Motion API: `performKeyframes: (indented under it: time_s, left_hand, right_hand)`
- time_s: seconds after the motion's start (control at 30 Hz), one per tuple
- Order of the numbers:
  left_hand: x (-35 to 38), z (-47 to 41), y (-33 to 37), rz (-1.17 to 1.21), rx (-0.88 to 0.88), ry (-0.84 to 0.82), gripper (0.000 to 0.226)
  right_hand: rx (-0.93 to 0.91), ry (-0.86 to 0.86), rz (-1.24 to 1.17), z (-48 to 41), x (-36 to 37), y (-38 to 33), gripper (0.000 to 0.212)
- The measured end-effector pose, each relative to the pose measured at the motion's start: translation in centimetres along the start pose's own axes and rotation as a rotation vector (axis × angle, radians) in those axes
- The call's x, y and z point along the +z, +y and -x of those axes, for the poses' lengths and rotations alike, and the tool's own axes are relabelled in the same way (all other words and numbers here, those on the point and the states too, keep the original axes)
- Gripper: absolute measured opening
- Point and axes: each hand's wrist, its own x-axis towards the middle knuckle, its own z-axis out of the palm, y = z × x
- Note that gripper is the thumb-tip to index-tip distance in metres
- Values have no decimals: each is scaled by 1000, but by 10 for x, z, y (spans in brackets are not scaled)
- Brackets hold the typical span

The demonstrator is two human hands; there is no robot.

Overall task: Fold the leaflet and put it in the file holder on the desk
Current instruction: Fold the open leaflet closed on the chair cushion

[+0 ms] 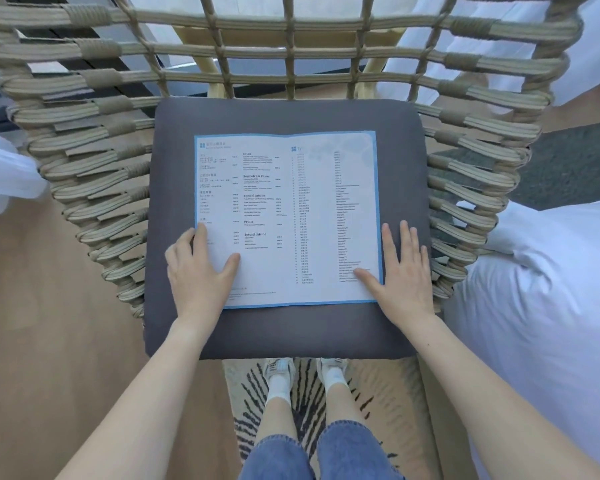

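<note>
The leaflet (288, 220) lies open and flat on the grey cushion (284, 116) of a woven chair (101, 150), slightly nearer the front edge. The left hand (198, 271) rests flat on the leaflet's near left corner, fingers spread, grasping nothing. The right hand (404, 275) lies flat at the near right corner, thumb on the paper, fingers on the cushion, also released.

Grey cushion (284, 114) on woven chair (94, 140)

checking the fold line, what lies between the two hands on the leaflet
In the head view, only flat printed paper of the leaflet lies between the left hand and right hand, including its centre crease.
</note>
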Motion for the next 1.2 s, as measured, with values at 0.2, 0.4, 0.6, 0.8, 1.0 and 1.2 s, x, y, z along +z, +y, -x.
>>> performKeyframes:
  time_s: [0.2, 0.4, 0.6, 0.8, 1.0, 1.2]
  left_hand:
    - [-4, -3, 2, 273, -64, 30, 68]
    - [-28, -7, 4, 503, -179, 32, 62]
    - [-54, 8, 30, 613, -85, -18, 65]
    - [-57, 29, 76, 684, 24, -34, 65]
    - [-35, 43, 123, 643, 190, -121, 69]
    - [-11, 51, 159, 543, 265, -177, 78]
  right_hand:
    - [20, -2, -47, -2, 3, 1, 94]
    - [28, -18, -95, -3, -1, 0, 91]
    - [32, -28, -122, -2, -6, -2, 91]
    - [27, -29, -116, -1, -8, -3, 90]
    - [15, -21, -159, -1, -9, -2, 87]
    - [99, 10, -542, -6, -20, 0, 61]
